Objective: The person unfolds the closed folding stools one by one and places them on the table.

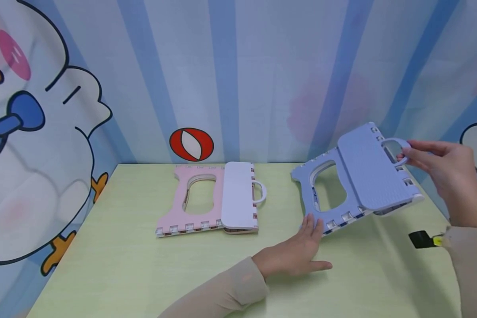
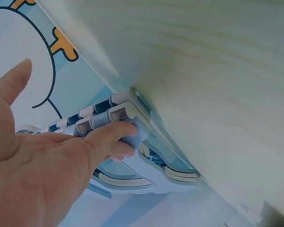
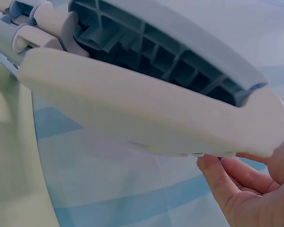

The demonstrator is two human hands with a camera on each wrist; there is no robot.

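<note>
A blue folding step stool (image 1: 375,168), folded flat, is tilted with its seat end raised off the table and its leg end low. My right hand (image 1: 449,172) pinches the loop handle (image 1: 396,140) at the raised end. In the right wrist view, those fingertips are at the far side of the stool's pale underside (image 3: 146,104), partly hidden by it. With fingers extended and thumb spread, my left hand (image 1: 298,254) touches the near corner of the leg end. The left wrist view shows its fingers against the hinged edge (image 2: 118,111).
A pink folding step stool (image 1: 179,198) with a white seat lies folded on the pale green table (image 1: 103,265), left of the blue one. Behind stands a striped cartoon backdrop (image 1: 254,88). A black tab (image 1: 420,239) sticks out by the right sleeve.
</note>
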